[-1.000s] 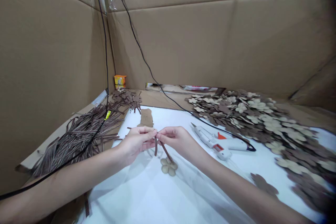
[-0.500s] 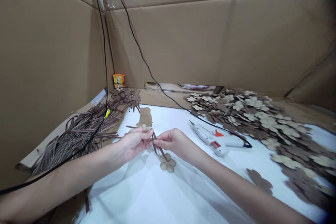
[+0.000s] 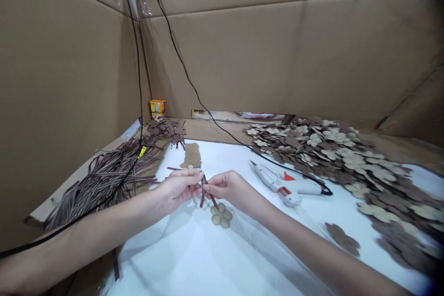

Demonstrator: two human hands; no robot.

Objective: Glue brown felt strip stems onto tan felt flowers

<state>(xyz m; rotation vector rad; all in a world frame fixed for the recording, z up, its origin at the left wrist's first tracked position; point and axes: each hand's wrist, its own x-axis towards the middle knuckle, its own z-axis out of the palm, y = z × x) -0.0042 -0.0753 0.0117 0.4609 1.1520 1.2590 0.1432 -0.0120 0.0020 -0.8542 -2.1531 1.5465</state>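
My left hand (image 3: 183, 186) and my right hand (image 3: 227, 187) meet over the white board (image 3: 187, 249). Both are closed in a pinch on a brown stitched ribbon (image 3: 203, 196), whose two ends hang down from the fingers. The part between the fingertips is mostly hidden, so I cannot tell whether it is looped or crossed. Just below the right-hand end lies a beige felt-like flower (image 3: 221, 216) with rounded petals. Right of my hands a white glue gun (image 3: 280, 185) with an orange trigger rests on its side.
A heap of brown ribbons (image 3: 104, 180) lies at left. Brown and beige flower cut-outs (image 3: 333, 152) are piled at right, with a loose brown flower (image 3: 342, 239) nearer me. A brown patch (image 3: 192, 155) lies behind my hands. A black cable (image 3: 189, 74) hangs across; cardboard walls (image 3: 243, 55) enclose the space.
The hanging ribbon ends have shifted slightly; the right one covers less of the flower. Both hands keep nearly the same place and grip.
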